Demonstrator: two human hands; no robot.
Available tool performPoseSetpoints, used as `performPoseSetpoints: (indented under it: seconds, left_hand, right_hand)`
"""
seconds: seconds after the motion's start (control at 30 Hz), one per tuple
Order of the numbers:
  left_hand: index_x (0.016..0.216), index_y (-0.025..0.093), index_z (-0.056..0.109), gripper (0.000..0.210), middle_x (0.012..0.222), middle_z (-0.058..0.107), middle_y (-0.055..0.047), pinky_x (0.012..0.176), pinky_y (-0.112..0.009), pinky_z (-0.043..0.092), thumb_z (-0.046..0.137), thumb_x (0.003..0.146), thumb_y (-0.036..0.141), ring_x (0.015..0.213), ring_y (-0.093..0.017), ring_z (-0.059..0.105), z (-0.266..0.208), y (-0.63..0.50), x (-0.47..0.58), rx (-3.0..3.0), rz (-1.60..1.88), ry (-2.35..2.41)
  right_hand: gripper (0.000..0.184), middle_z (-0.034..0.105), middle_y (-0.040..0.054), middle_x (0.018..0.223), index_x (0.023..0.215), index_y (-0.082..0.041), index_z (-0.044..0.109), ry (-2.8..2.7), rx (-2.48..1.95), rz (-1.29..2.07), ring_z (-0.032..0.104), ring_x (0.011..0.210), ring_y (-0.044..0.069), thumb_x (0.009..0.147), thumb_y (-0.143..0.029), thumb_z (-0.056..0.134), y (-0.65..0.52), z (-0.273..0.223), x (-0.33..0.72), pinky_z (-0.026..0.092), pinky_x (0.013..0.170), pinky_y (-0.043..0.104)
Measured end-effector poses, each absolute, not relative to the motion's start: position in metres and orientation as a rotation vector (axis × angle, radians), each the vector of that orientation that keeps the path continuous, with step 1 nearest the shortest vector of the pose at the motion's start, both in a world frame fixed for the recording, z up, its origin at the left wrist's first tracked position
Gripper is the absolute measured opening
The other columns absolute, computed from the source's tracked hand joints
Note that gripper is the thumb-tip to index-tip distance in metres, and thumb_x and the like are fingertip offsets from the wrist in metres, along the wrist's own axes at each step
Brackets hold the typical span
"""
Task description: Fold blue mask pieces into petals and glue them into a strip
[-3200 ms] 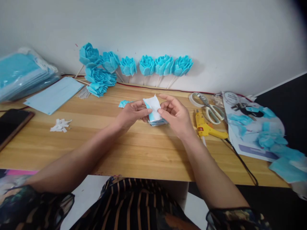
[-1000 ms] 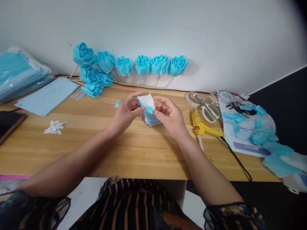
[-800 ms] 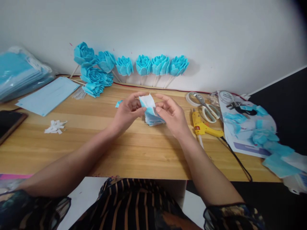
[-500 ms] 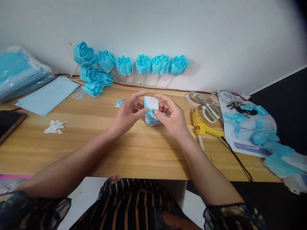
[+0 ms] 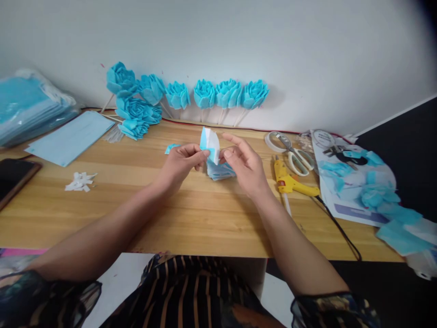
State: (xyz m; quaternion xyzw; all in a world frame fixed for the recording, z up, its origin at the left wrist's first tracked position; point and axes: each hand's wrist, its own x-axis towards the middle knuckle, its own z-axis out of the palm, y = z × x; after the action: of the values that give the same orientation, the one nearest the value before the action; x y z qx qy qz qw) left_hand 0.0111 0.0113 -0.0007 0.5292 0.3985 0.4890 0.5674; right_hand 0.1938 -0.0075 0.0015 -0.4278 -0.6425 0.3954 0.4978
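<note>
A yellow glue gun (image 5: 282,181) and white-handled scissors (image 5: 292,151) lie right of the right hand (image 5: 246,166); a phone (image 5: 16,180) rests well left of the left hand (image 5: 182,166).

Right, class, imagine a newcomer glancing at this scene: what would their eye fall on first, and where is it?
Probably the bright blue flowers, which line the foot of the pale wall and bunch up toward the left. Next, the yellow glue gun on the right, near the scissors. In the middle, the left hand pinches a blue-and-white piece.
</note>
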Motion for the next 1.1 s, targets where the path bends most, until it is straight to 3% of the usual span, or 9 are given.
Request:
performPoseSetpoints:
  seconds: [0.17, 0.4, 0.6, 0.83, 1.1]
  left_hand:
    - [0.058, 0.017, 0.064, 0.029, 0.058, 0.059, 0.001, 0.056, -0.024, 0.041, 0.081, 0.071, 0.038, 0.055, -0.009, 0.048, 0.0011, 0.0115, 0.0114, 1.229, 1.164, 0.925]
    - [0.063, 0.017, 0.067, 0.031, 0.061, 0.062, -0.001, 0.058, -0.024, 0.043, 0.079, 0.074, 0.043, 0.058, -0.01, 0.052, -0.0009, 0.0108, 0.0113, 1.203, 1.145, 0.886]
    - [0.063, 0.016, 0.067, 0.03, 0.062, 0.062, 0.0, 0.058, -0.023, 0.042, 0.077, 0.077, 0.04, 0.057, -0.009, 0.051, -0.0005, 0.0114, 0.0097, 1.258, 1.153, 0.896]
    - [0.062, 0.016, 0.068, 0.03, 0.06, 0.064, 0.0, 0.058, -0.022, 0.041, 0.078, 0.076, 0.041, 0.056, -0.009, 0.05, 0.0017, 0.0106, 0.0108, 1.332, 1.089, 0.915]
    - [0.064, 0.015, 0.069, 0.033, 0.06, 0.064, 0.0, 0.057, -0.022, 0.042, 0.08, 0.074, 0.044, 0.057, -0.01, 0.053, -0.0013, 0.0111, 0.0124, 1.381, 1.054, 0.886]
  right_hand:
    - [0.059, 0.069, -0.0031, 0.085, 0.139, -0.028, 0.052, -1.685, -1.092, 0.911, 0.064, 0.076, 0.015, 0.082, -0.028, 0.068, -0.0084, 0.0024, 0.1909, 0.053, 0.081, 0.035]
    - [0.062, 0.066, -0.0035, 0.081, 0.141, -0.027, 0.051, -1.7, -1.134, 0.895, 0.062, 0.072, 0.015, 0.08, -0.02, 0.062, -0.009, 0.0024, 0.1897, 0.051, 0.072, 0.032]
    - [0.053, 0.073, 0.001, 0.092, 0.14, -0.025, 0.052, -1.579, -1.108, 0.991, 0.068, 0.087, 0.018, 0.089, -0.034, 0.063, -0.0077, 0.002, 0.1941, 0.053, 0.085, 0.038]
    - [0.052, 0.073, 0.0051, 0.105, 0.141, -0.029, 0.05, -1.475, -1.082, 0.991, 0.069, 0.096, 0.023, 0.093, -0.047, 0.06, -0.0043, -0.001, 0.1952, 0.056, 0.084, 0.042]
    - [0.06, 0.067, 0.0003, 0.09, 0.143, -0.029, 0.048, -1.581, -1.036, 0.97, 0.065, 0.082, 0.019, 0.085, -0.025, 0.065, -0.0055, -0.0026, 0.1919, 0.057, 0.078, 0.036]
